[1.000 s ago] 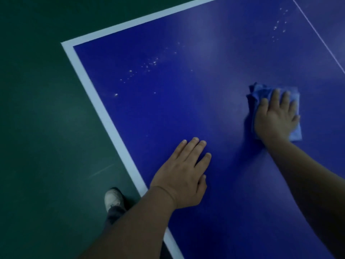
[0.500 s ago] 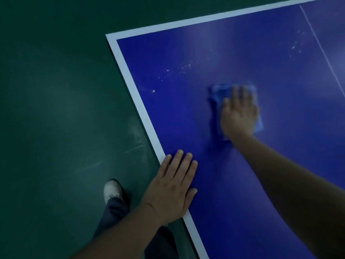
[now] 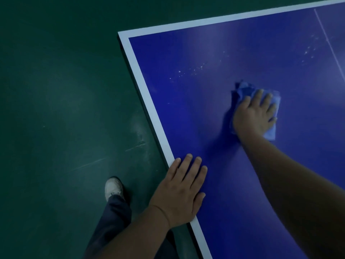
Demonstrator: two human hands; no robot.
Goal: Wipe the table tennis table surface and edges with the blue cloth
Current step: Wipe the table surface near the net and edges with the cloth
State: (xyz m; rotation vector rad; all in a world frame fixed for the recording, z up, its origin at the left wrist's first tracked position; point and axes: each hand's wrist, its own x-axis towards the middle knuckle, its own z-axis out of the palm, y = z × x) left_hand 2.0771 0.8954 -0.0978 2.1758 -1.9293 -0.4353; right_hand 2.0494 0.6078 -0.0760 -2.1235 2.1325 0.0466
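Note:
The blue table tennis table (image 3: 205, 118) has a white border line, and its corner lies at the upper left. My right hand (image 3: 254, 113) presses flat, fingers straight, on the folded blue cloth (image 3: 242, 88) in the middle of the surface. The cloth bunches up at its far left corner. My left hand (image 3: 182, 191) rests flat on the table's left edge, fingers straight, across the white line. White specks (image 3: 190, 71) dot the surface beyond the cloth, and more specks (image 3: 309, 50) lie near the thin centre line at the far right.
Dark green floor (image 3: 56, 109) with scuff marks lies left of the table. My leg in dark trousers and a white shoe (image 3: 113, 187) stand close to the table's left edge.
My right hand slid the cloth left across the table and then slightly back right. My left hand shifted from the blue surface to the white left edge. The view turned left.

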